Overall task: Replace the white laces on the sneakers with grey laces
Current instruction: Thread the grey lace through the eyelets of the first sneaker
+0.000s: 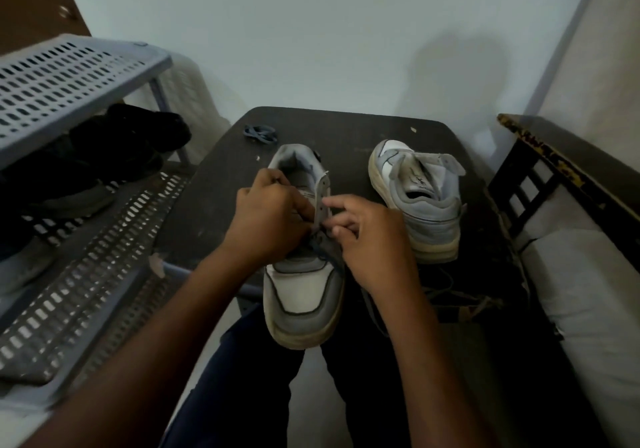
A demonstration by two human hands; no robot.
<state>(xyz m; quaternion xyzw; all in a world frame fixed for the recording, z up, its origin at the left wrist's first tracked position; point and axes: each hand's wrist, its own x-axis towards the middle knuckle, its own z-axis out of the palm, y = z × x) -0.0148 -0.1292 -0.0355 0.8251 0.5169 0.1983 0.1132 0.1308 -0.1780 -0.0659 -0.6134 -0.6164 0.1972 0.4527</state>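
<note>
A grey and white sneaker (303, 295) lies on the dark table (349, 125), toe toward me. My left hand (268, 219) grips its left eyelet side. My right hand (367, 240) pinches a dark grey lace (320, 252) at the eyelet strip; the lace threads the lower eyelets. A second, unlaced sneaker (420, 198) stands to the right, heel toward me. A bundled grey lace (260, 133) rests at the table's far left. Thin lace ends (446, 281) trail near the table's front right.
A grey perforated shoe rack (69, 77) stands on the left, with black shoes (104, 150) on its shelf. A dark wooden frame with a white cushion (561, 240) flanks the right. The wall lies behind the table. My dark-trousered legs are under the near sneaker.
</note>
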